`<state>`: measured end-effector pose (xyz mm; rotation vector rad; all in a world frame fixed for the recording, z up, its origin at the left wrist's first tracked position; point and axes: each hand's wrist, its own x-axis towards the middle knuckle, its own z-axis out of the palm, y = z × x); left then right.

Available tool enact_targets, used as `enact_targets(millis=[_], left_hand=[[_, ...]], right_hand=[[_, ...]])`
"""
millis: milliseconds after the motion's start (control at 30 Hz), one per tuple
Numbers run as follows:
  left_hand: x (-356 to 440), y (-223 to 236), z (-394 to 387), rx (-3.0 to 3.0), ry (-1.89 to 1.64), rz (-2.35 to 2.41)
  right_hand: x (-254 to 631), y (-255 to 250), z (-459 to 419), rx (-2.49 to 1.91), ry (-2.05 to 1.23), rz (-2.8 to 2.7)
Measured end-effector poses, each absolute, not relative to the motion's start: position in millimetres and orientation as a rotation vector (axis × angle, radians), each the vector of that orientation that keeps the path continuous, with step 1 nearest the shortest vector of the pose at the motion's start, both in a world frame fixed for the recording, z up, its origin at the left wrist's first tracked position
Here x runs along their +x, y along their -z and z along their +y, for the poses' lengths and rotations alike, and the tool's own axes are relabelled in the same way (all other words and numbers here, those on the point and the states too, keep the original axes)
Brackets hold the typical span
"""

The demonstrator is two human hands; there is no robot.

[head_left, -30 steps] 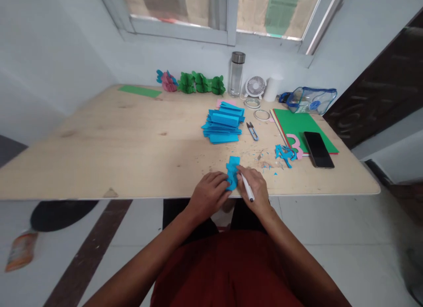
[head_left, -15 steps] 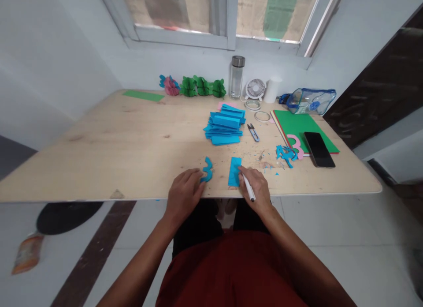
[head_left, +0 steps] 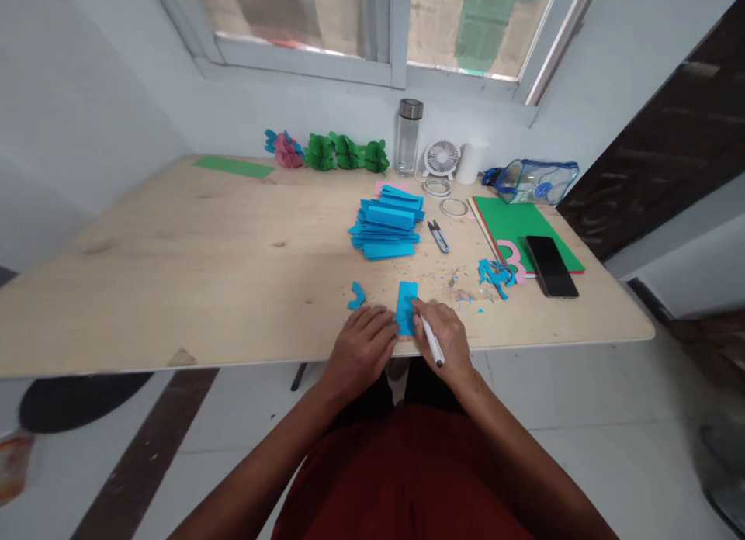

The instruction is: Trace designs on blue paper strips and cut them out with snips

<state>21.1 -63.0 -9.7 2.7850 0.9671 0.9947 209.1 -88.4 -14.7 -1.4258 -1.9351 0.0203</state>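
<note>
My left hand [head_left: 362, 347] lies on the table near its front edge, fingers extended, their tips at the left edge of a blue paper rectangle [head_left: 407, 299]. It partly covers a blue curved paper cutout [head_left: 356, 295], whose upper part shows beyond the knuckles. In my right hand [head_left: 449, 340] is a white pen [head_left: 429, 334] with a dark end; its tip is on or just over the right side of the blue rectangle. Farther back lies a pile of folded blue paper strips [head_left: 387, 228].
Thread snips [head_left: 438, 236] lie right of the pile, near two tape rolls [head_left: 453, 207]. Blue scraps [head_left: 496, 278], a pink cutout [head_left: 512, 262], a phone [head_left: 552, 266] and green sheets [head_left: 524, 223] are at right. A bottle [head_left: 409, 138] and fan [head_left: 441, 159] stand along the wall.
My left hand has slid right from the blue curved cutout to the blue rectangle's left edge. The pen stays in my right hand at the rectangle. The view has shifted slightly.
</note>
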Motion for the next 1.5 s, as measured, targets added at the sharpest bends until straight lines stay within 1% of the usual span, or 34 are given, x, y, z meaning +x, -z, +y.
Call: enact_targets(millis=[567, 1500], left_hand=[[21.9, 22.8, -62.8, 2.798, -1.063, 0.931], [23.2, 23.4, -64.1, 2.798, -1.123, 0.938]], right_hand=[[212.3, 17.8, -89.1, -1.376, -0.039, -1.939], [213.7, 18.7, -89.6, -1.359, -0.054, -1.984]])
